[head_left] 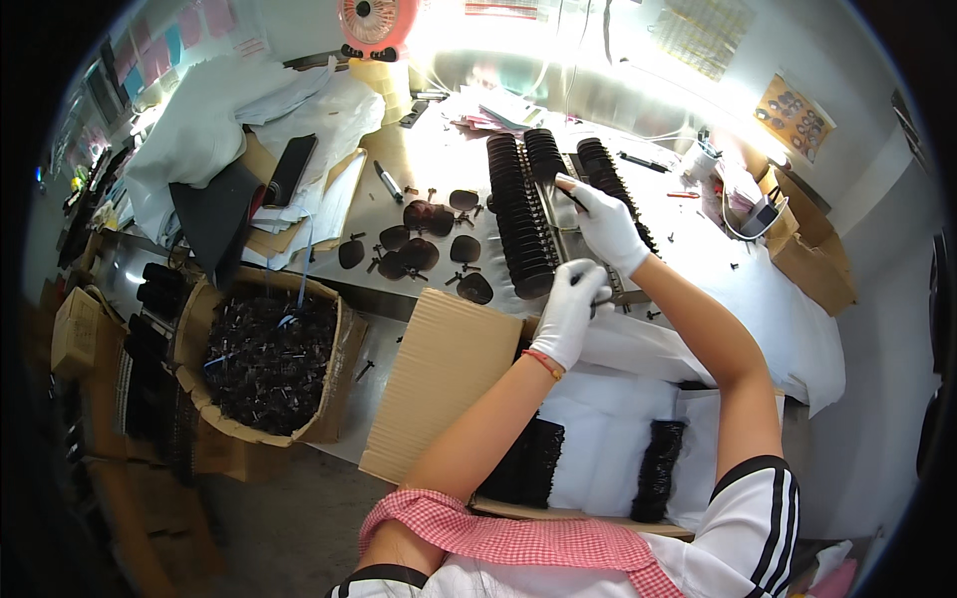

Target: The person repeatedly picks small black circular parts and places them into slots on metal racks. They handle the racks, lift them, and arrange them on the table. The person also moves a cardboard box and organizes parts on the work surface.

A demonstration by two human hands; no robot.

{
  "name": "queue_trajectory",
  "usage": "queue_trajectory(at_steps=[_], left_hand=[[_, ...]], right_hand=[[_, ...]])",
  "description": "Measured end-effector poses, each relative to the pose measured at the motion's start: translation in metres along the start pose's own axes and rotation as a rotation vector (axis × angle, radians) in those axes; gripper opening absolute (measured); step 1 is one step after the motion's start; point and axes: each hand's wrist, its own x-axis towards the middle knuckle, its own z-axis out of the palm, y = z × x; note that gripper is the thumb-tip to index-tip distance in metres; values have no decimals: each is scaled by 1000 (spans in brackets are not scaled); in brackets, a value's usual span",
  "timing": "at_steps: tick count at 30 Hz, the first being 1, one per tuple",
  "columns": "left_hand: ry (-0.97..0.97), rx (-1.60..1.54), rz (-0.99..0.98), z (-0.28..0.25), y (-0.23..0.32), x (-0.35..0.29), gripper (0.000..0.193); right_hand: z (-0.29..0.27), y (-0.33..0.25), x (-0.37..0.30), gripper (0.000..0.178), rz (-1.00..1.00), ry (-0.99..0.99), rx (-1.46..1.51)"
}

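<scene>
My right hand point(606, 227), in a white glove, reaches over the racks and pinches a thin dark lens point(572, 198), seen nearly edge-on. It is at the near end of the short middle row of dark lenses point(543, 154). Nearer to me, my left hand point(566, 317), also gloved, is closed beside the near end of the long left row of lenses point(517, 214). A small dark piece shows at its fingers, too hidden to name. Loose tinted lenses point(421, 254) with small dark stems lie on the table left of the rows. A third row point(608, 184) stands right of my right hand.
An open cardboard box point(439, 384) with white padding and dark stacked lenses stands before me. At left, a carton point(329, 399) holds many small dark pieces. Papers, a phone point(291, 169), a marker point(388, 182) and a pink fan point(377, 22) are farther back; a brown box point(815, 254) stands right.
</scene>
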Motion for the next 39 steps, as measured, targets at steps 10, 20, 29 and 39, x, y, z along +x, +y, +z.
queue_trajectory(at_steps=[10,20,29,39], left_hand=[[-27,-247,-46,20,4,-3,20],[-1,698,-4,11,8,2,20],[-156,955,-158,-1,14,13,17],[-162,896,-147,-1,18,11,19]], right_hand=[[-68,-11,-26,39,399,-252,383],[56,87,70,85,749,-53,579],[75,90,70,58,383,-371,508],[88,54,59,51,-106,-170,-257]])
